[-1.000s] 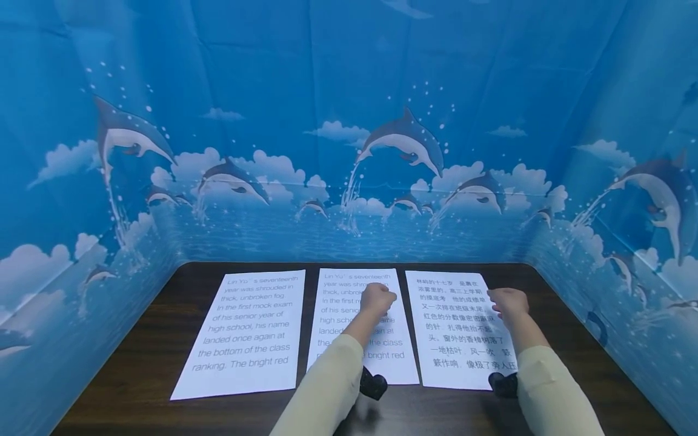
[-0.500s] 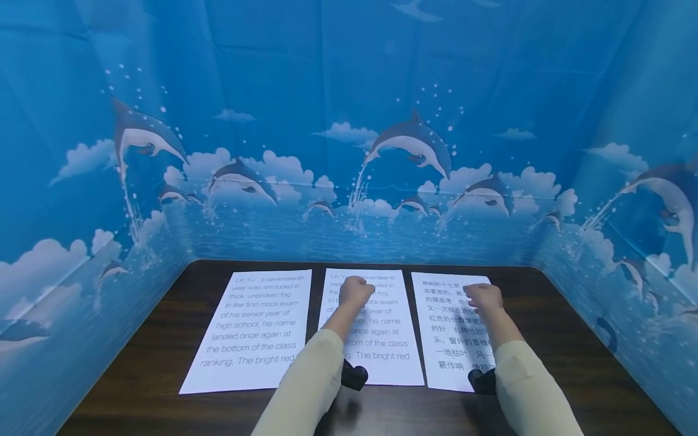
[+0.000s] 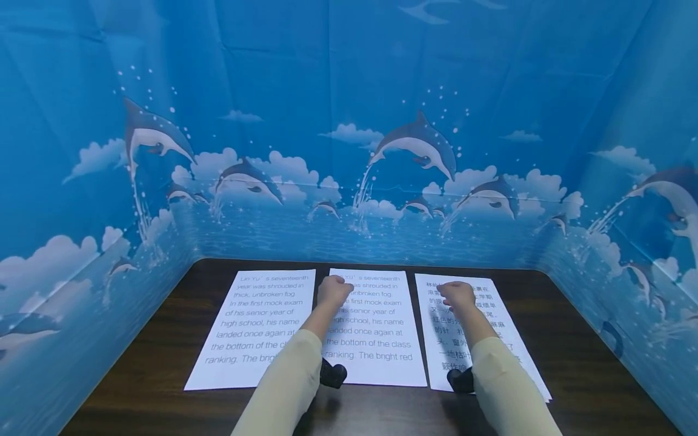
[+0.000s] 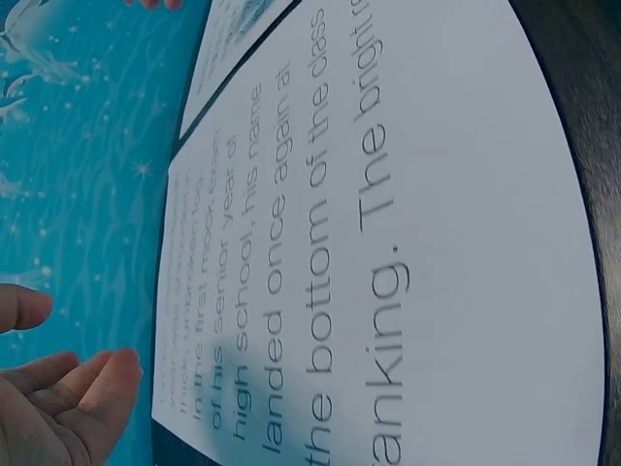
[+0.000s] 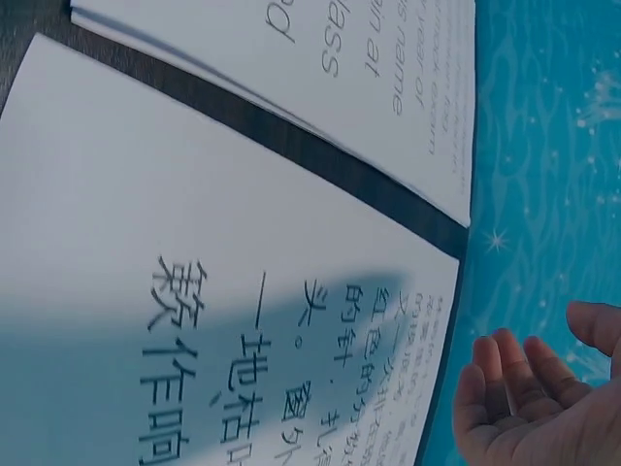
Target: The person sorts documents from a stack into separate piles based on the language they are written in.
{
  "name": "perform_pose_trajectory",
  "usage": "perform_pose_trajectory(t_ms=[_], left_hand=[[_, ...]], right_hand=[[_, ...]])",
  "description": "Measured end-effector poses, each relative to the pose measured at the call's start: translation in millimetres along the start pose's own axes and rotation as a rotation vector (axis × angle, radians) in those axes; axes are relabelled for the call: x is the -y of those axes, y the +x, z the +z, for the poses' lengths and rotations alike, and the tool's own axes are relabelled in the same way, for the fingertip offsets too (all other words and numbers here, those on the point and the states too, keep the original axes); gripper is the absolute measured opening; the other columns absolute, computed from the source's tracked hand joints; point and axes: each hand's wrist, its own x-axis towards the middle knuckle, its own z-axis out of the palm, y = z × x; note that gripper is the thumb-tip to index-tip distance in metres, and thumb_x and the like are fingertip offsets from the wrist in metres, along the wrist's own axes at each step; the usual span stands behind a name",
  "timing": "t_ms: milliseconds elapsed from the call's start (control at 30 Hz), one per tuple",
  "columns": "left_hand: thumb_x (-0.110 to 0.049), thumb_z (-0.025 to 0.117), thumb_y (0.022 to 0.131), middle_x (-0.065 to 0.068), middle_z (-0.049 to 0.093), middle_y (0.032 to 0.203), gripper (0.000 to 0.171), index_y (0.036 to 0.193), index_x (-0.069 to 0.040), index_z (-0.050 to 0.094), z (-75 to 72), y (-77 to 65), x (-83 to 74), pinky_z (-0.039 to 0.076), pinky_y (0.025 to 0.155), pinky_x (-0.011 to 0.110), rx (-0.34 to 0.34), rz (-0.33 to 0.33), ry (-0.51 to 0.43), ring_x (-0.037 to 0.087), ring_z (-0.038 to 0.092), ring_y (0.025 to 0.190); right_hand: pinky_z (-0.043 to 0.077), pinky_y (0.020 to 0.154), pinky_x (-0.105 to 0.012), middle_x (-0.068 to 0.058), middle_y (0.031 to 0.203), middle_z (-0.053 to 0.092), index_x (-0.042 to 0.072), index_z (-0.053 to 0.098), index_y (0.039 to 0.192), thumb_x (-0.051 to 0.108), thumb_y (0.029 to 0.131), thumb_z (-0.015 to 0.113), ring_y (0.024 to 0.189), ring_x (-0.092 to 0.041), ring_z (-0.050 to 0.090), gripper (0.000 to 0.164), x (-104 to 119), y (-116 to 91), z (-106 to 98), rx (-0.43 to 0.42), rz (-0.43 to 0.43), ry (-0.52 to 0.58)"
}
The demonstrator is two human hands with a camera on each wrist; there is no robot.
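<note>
Sheets (image 3: 376, 330) lie below raised hands (image 3: 334, 292) (image 3: 459, 295), fingers (image 5: 516, 367) loosely bent.

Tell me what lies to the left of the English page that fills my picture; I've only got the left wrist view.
Observer: The head view shows a left page, also in English, beside that middle page.

Operator: Now look to the right and read off what kind of writing is there.

Observer: The right page is printed in Chinese characters.

Operator: Check the right hand for me; I get barely a sliver of it.

Observer: In the right wrist view it is loosely curled and holds nothing.
</note>
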Motion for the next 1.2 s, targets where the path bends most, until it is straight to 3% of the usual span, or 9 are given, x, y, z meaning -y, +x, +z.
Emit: perform_pose_trajectory(t_ms=[133,300,467,567,700,833,1200], left_hand=[[-0.02,0.058,0.077,0.016,0.054,0.105,0.038,0.108,0.001,0.054,-8.3,1.5,6.1,0.04,0.083,0.042,-0.003,-0.028,0.003,0.031,0.051,0.097],[-0.018,0.058,0.077,0.017,0.054,0.103,0.038,0.109,0.002,0.052,-17.5,2.9,14.7,0.04,0.081,0.043,-0.01,-0.055,-0.002,0.032,0.051,0.095],[-0.016,0.058,0.076,0.016,0.055,0.096,0.037,0.106,0.004,0.054,-23.6,5.4,26.0,0.043,0.077,0.042,-0.014,-0.057,0.013,0.03,0.052,0.089],[-0.016,0.058,0.075,0.015,0.056,0.092,0.035,0.104,0.005,0.054,-26.1,5.9,32.9,0.043,0.075,0.042,-0.015,-0.065,0.022,0.03,0.053,0.087],[-0.014,0.058,0.074,0.015,0.056,0.088,0.033,0.1,0.005,0.055,-27.8,4.2,39.6,0.044,0.073,0.041,-0.017,-0.072,0.03,0.03,0.054,0.084],[-0.014,0.058,0.074,0.012,0.054,0.074,0.02,0.086,0.002,0.057,-27.8,1.3,42.7,0.044,0.06,0.034,-0.008,-0.071,0.034,0.023,0.053,0.068],[-0.015,0.057,0.075,0.011,0.054,0.076,0.023,0.09,0.002,0.057,-26.4,1.4,49.2,0.044,0.064,0.036,0.012,-0.098,0.037,0.024,0.053,0.072]], right_hand=[[0.042,0.065,-0.036,-0.009,0.095,0.055,0.007,0.054,0.105,0.034,0.08,0.056,0.08,-0.024,0.053,0.037,11.5,-18.1,4.1,0.018,0.004,-0.019],[0.039,0.051,-0.025,-0.011,0.095,0.055,0.004,0.055,0.103,0.026,0.08,0.056,0.074,-0.021,0.053,0.032,40.8,-61.6,-4.5,0.091,0.035,-0.006],[0.04,0.053,-0.025,-0.017,0.099,0.053,-0.004,0.052,0.108,0.019,0.08,0.056,0.077,-0.025,0.053,0.037,66.0,-99.0,-10.9,0.16,0.085,0.016],[0.04,0.053,-0.024,-0.018,0.1,0.053,-0.004,0.05,0.11,0.022,0.079,0.058,0.075,-0.024,0.053,0.04,62.8,-98.7,-2.5,0.172,0.105,-0.001],[0.044,0.059,-0.028,-0.014,0.095,0.054,-0.001,0.052,0.106,0.027,0.078,0.06,0.074,-0.022,0.053,0.04,35.3,-73.5,21.6,0.171,0.097,-0.025],[0.044,0.061,-0.032,-0.013,0.092,0.053,0.001,0.053,0.103,0.028,0.078,0.06,0.074,-0.022,0.053,0.038,13.0,-52.5,40.4,0.158,0.085,-0.043],[0.044,0.061,-0.032,-0.013,0.092,0.056,0.001,0.053,0.105,0.023,0.078,0.06,0.077,-0.023,0.055,0.036,24.9,-69.8,38.1,0.152,0.119,-0.04]])
